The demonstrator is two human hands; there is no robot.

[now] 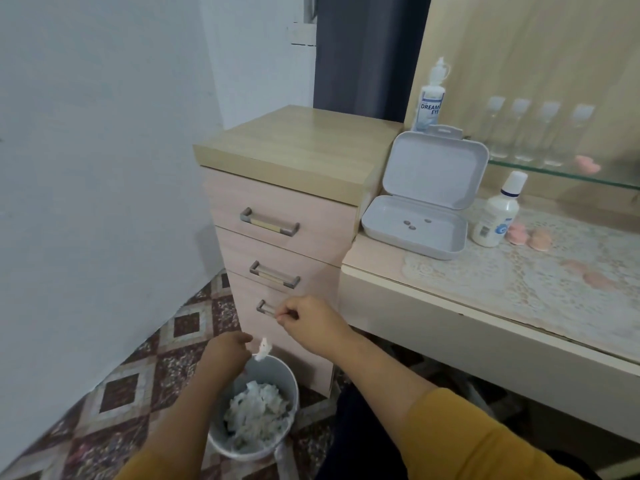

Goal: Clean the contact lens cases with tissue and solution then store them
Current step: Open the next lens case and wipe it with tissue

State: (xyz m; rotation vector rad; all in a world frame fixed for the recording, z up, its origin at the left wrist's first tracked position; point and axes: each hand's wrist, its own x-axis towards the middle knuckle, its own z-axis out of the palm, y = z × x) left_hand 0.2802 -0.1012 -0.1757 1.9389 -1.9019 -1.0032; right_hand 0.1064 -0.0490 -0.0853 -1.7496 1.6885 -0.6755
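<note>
My left hand (228, 351) hovers over a grey waste bin (291, 386) full of crumpled tissue. A small wad of white tissue (263, 349) is in the air just off its fingertips, with a slight gap between them. My right hand (308, 322) is in front of the bottom drawer handle (263, 307), with its fingers curled and pinching a small thin pale item that I cannot identify. Pink lens cases (528, 236) lie on the dressing table beside a white solution bottle (497, 216). A second solution bottle (430, 105) stands further back.
An open grey storage box (384, 233) sits at the table's left end, with three small dark bits in its base. More pink pieces (597, 280) lie on the lace cloth. A three-drawer cabinet (291, 154) stands by the wall, and a glass shelf (561, 174) carries clear bottles.
</note>
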